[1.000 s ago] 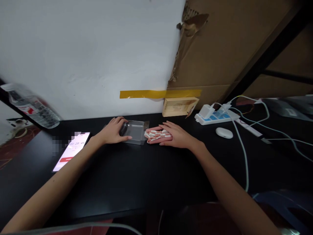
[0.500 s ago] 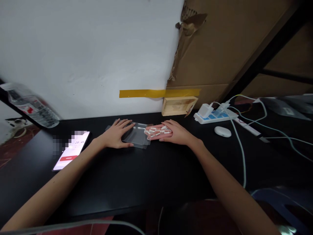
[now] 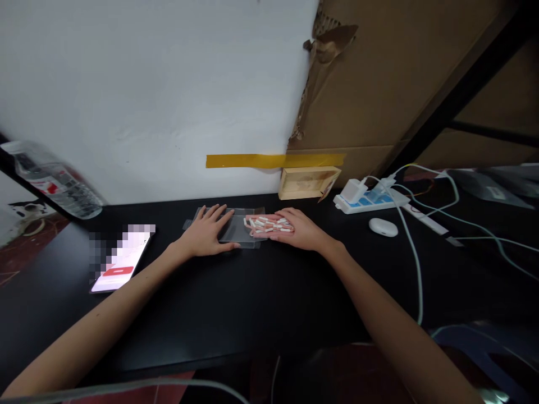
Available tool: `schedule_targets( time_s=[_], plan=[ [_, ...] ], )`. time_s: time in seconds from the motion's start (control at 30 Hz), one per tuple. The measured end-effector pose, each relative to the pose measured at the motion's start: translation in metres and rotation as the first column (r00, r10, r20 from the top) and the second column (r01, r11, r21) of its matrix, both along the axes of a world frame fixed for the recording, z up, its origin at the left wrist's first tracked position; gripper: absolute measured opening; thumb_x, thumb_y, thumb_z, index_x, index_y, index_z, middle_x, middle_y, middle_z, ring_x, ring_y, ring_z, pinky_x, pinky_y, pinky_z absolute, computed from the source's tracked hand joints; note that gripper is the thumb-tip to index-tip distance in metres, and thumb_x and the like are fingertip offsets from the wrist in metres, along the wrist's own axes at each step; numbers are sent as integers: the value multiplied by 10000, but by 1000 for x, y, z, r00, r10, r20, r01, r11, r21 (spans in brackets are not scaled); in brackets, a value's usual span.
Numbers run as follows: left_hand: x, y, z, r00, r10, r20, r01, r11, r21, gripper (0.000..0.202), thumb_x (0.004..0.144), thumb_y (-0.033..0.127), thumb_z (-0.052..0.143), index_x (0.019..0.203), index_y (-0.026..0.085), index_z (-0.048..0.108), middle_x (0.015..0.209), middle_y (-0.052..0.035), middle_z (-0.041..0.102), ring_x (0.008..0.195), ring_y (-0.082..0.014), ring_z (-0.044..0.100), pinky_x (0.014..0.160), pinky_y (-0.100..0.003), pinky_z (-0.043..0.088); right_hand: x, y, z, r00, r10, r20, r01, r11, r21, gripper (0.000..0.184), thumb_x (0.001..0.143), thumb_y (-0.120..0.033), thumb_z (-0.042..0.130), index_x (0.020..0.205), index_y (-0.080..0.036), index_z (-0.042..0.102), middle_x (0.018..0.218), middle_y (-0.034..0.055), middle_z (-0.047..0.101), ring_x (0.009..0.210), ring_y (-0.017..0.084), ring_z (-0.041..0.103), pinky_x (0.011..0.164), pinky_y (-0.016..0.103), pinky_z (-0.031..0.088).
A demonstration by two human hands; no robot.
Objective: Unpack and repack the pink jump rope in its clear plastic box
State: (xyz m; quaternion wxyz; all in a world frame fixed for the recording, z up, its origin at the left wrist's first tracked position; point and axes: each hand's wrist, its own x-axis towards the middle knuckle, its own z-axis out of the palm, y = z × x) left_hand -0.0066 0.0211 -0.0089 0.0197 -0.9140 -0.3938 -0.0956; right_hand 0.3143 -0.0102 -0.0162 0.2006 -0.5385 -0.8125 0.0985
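Note:
A clear plastic box lies flat on the black table, its open end towards the right. My left hand spans it with spread fingers over the far side and the thumb along the near edge, holding it. From the right, my right hand grips a pink tray with the fingers across the far side and the thumb at the near side. Several small white and pink rod-shaped pieces lie in the tray. The tray's left end overlaps the box's right end; the palm hides its right end.
A lit phone lies on the left, with a plastic bottle behind it. A shallow wooden box leans by the wall. To the right are a power strip, a white earbud case and loose cables.
My right hand and the pink tray have shifted slightly left, further over the clear box. My left hand has moved a little right, its thumb now farther along the near edge.

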Motion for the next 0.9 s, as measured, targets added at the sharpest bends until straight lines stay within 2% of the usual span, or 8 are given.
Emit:
schedule_targets(
  time_s=[0.2, 0.33, 0.47, 0.57, 0.67, 0.73, 0.83, 0.9],
  plan=[
    [10, -11, -2, 999, 37, 12, -37, 999, 10, 972, 824, 843, 454, 1547, 209, 313, 1594, -187, 330, 1464, -429, 282, 1161, -649, 182, -3, 6, -11, 978, 61, -200, -47, 996, 74, 398, 954, -410, 486, 1277, -218, 617, 1212, 121, 633, 1169, 293, 590, 1044, 487, 466],
    [23, -21, -6, 999, 33, 37, -33, 999, 17, 958, 827, 842, 449, 1533, 204, 336, 1576, -188, 364, 1464, -426, 282, 1165, -645, 174, -15, 10, -27, 949, 29, -315, 0, 996, 90, 426, 985, -291, 337, 1313, -210, 596, 1266, 111, 639, 1217, 269, 578, 1075, 487, 439],
    [26, -21, -5, 996, 55, 67, -53, 998, -19, 974, 811, 846, 477, 1529, 200, 349, 1586, -194, 342, 1480, -436, 237, 1163, -665, 161, -17, 11, -27, 940, -13, -341, 29, 999, 41, 446, 1000, -336, 327, 1361, -241, 572, 1371, 97, 599, 1326, 262, 513, 1138, 498, 379],
    [17, -14, 4, 997, 38, 68, -30, 994, -110, 987, 817, 840, 481, 1542, 185, 339, 1624, -205, 244, 1506, -441, 131, 1156, -667, 191, -1, 10, -14, 934, 48, -353, -55, 998, -9, 465, 1009, -410, 374, 1414, -243, 531, 1449, 96, 552, 1372, 252, 486, 1167, 485, 356],
    [1, -4, 14, 999, -22, 38, 29, 981, -191, 1020, 804, 841, 502, 1562, 184, 312, 1631, -205, 221, 1512, -431, 105, 1165, -647, 201, 23, 7, 4, 946, 120, -300, -141, 989, -49, 553, 950, -484, 531, 1458, -267, 495, 1561, 81, 447, 1459, 286, 376, 1211, 538, 267],
    [-8, 1, 16, 999, -45, 18, 47, 981, -188, 1056, 781, 847, 528, 1574, 193, 286, 1631, -198, 225, 1513, -425, 110, 1177, -636, 176, 35, 4, 12, 958, 132, -253, -170, 976, -134, 775, 855, -537, 671, 1532, -289, 386, 1607, 71, 376, 1483, 311, 332, 1215, 568, 248],
    [-14, 5, 12, 997, -76, 1, 75, 985, -155, 1079, 768, 854, 535, 1582, 201, 263, 1628, -186, 245, 1511, -407, 153, 1194, -612, 144, 43, 0, 16, 979, 88, -186, -131, 964, -231, 1056, 705, -573, 809, 1575, -265, 297, 1615, 99, 354, 1477, 356, 331, 1205, 584, 270],
    [-13, 6, 7, 996, -87, 9, 87, 989, -120, 1056, 779, 855, 520, 1579, 212, 269, 1624, -176, 265, 1505, -395, 194, 1198, -600, 144, 41, 0, 15, 978, 106, -181, -150, 957, -249, 1101, 675, -549, 838, 1580, -258, 282, 1614, 100, 356, 1471, 357, 344, 1204, 575, 281]
  ],
)
